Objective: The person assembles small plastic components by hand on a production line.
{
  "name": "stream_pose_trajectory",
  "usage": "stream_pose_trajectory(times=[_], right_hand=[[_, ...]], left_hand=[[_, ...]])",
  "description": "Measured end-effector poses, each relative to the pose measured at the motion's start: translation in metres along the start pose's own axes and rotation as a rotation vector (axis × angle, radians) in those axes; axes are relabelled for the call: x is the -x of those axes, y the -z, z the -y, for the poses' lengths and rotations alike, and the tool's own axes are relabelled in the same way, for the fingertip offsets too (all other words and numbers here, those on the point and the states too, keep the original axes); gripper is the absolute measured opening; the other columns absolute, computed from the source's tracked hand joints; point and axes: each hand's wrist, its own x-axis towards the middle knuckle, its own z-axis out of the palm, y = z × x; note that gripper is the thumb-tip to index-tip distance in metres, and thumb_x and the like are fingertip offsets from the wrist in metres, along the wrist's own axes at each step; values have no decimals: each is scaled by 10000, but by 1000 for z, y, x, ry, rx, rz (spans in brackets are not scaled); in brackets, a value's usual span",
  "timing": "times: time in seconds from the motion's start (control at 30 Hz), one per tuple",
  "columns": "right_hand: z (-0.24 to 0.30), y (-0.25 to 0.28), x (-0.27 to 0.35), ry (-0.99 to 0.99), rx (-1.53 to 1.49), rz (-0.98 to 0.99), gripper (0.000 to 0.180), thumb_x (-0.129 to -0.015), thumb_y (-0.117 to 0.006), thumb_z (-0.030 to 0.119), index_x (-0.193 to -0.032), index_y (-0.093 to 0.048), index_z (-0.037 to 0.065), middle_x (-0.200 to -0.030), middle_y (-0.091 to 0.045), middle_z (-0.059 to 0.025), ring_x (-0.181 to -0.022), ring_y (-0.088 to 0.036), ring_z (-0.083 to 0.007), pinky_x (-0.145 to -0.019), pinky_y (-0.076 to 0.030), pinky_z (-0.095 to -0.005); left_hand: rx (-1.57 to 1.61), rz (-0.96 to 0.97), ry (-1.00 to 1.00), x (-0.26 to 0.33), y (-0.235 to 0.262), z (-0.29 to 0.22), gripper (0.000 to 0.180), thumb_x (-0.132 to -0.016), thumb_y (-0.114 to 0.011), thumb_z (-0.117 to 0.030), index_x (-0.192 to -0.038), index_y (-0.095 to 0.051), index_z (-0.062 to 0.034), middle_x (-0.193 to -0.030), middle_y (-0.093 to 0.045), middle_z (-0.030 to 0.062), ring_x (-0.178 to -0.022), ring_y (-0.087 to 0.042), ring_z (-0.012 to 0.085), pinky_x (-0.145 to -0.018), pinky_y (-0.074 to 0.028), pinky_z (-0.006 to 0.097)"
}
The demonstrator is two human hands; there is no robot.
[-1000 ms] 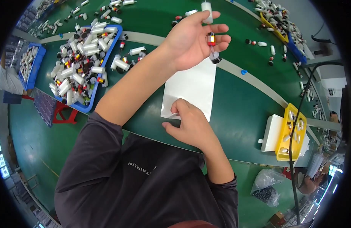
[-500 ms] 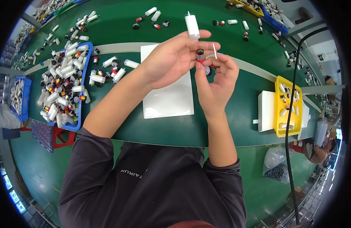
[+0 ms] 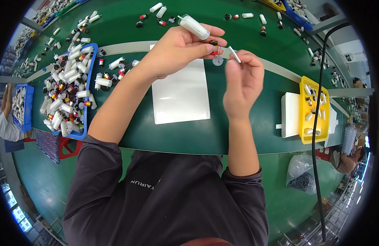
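Observation:
My left hand [image 3: 179, 51] is closed round a white translucent cylinder [image 3: 193, 27] with a thin nozzle, which leans up to the left. Its thumb and fingers also pinch a small black-and-red cylindrical part [image 3: 214, 49], and a clear disc [image 3: 218, 61] shows just under that. Slightly to the right, my right hand [image 3: 243, 88] holds a thin white stick [image 3: 234, 54] at its fingertips, apart from the left hand. Below both hands, a glossy white sheet [image 3: 181, 98] lies on the green table [image 3: 173, 139].
At the left stands a blue tray [image 3: 86, 117] heaped with white cylinders and small coloured parts; more lie loose beside it. A yellow tray [image 3: 304, 119] with a few parts sits at the right by white cards [image 3: 289, 115]. A black cable [image 3: 316, 164] hangs there.
The white cylinder has tipped from nearly upright toward the left. My right fingers have come off the black-and-red part, which stays in my left hand, and have drawn slightly right.

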Motion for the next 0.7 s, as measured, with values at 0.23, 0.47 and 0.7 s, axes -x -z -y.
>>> stream_pose_trajectory(times=[0.23, 0.47, 0.7], right_hand=[[20, 16, -24, -584, -421, 138, 137, -985, -618, 105, -1063, -641, -6, -835, -633, -37, -730, -558, -102, -665, -446, -250], [20, 17, -28, -799, -385, 156, 160, -959, -643, 142, -1016, -688, 0, -720, -560, 3, -646, -501, -88, -586, -392, -246], [21, 8, -23, -773, -291, 70, 135, -927, -678, 117, -983, -691, -6, -729, -590, 1, -622, -503, -75, -569, -389, -241]], left_hand=[[-72, 43, -14, 3, 2, 5, 356, -960, -607, -7, -1315, -607, 16, -1192, -695, 146, -1106, -674, 196, -973, -546, 329], [-240, 86, -16, 4, 2, 8, 336, -951, -635, -28, -1284, -635, 7, -1145, -715, 121, -1084, -681, 184, -961, -540, 310], [-225, 61, -60, 5, 1, 12, 324, -944, -630, -25, -1266, -646, 14, -1140, -716, 110, -1074, -683, 179, -960, -542, 314]])
